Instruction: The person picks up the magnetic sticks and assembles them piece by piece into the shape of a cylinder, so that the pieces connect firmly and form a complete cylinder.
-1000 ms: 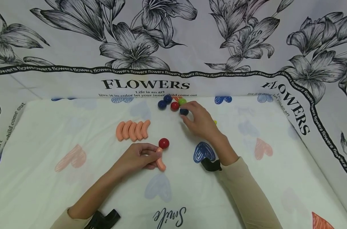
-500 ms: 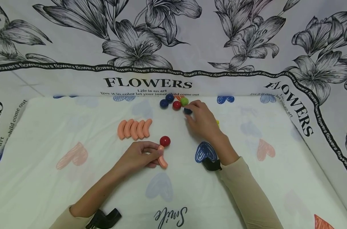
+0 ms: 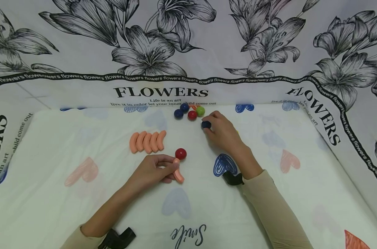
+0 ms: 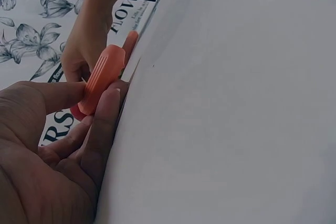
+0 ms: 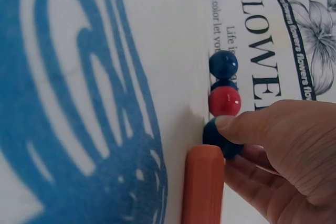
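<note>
My left hand (image 3: 154, 169) pinches a curved orange piece (image 3: 178, 172) between thumb and fingers, its ridged side visible in the left wrist view. A red ball (image 3: 180, 154) sits at the far end of this piece. Farther back, my right hand (image 3: 222, 133) pinches a dark blue ball (image 3: 206, 125) between thumb and fingers. In the right wrist view, this blue ball (image 5: 220, 137) is close over the cloth, with an orange piece (image 5: 203, 184) near it. Just beyond the right hand lie another red ball (image 3: 192, 115), a green ball (image 3: 200, 111) and two blue balls (image 3: 178, 114).
Several curved orange pieces (image 3: 147, 141) lie side by side in a row left of the red ball. A bit of yellow shows behind the right hand. The white cloth (image 3: 129, 214) has printed hearts, and a flower-printed cloth (image 3: 222, 93) rises at the back.
My right hand has drawn the blue ball slightly toward me, away from the green and red balls. The left hand keeps its pinch on the orange piece.
</note>
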Motion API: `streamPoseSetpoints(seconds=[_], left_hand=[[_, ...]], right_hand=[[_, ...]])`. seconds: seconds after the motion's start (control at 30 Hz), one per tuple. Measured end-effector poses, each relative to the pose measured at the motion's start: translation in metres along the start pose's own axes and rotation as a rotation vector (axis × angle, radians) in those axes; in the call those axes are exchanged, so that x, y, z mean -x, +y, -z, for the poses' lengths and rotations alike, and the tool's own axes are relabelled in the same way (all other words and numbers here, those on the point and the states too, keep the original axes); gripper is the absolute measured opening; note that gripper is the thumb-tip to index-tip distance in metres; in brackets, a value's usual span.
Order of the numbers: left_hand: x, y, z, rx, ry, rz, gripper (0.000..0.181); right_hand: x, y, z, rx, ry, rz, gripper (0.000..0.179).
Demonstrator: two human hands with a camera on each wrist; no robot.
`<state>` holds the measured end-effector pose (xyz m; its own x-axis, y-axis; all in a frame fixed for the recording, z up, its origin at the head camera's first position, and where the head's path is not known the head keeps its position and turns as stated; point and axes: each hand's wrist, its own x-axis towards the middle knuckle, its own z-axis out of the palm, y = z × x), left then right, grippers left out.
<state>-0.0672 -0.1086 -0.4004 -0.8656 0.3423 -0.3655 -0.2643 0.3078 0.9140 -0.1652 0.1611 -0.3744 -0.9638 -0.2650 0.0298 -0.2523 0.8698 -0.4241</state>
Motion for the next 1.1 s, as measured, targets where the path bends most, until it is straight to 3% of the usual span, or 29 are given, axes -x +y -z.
streamPoseSetpoints(seconds=[0.37, 0.53, 0.77, 0.93, 1.1], left_hand=[[0.003, 0.003, 0.009, 0.017, -0.013, 0.027, 0.049], [0.005, 0.002, 0.007, 0.028, 0.001, 0.041, 0.05], [0.006, 0.005, 0.006, -0.015, 0.03, 0.027, 0.045], [0.007, 0.011, 0.005, -0.003, 0.033, 0.02, 0.042], [0.009, 0.013, 0.005, 0.028, 0.022, 0.028, 0.044]], right_hand=[[0.0, -0.006, 0.003, -0.036, -0.053, 0.017, 0.04], [0.007, -0.012, 0.007, -0.122, -0.035, 0.084, 0.04], [0.04, -0.02, 0.004, -0.283, -0.006, 0.248, 0.039], [0.066, -0.018, -0.001, -0.381, -0.003, 0.203, 0.038], [0.091, -0.023, -0.009, -0.502, -0.09, 0.203, 0.036]])
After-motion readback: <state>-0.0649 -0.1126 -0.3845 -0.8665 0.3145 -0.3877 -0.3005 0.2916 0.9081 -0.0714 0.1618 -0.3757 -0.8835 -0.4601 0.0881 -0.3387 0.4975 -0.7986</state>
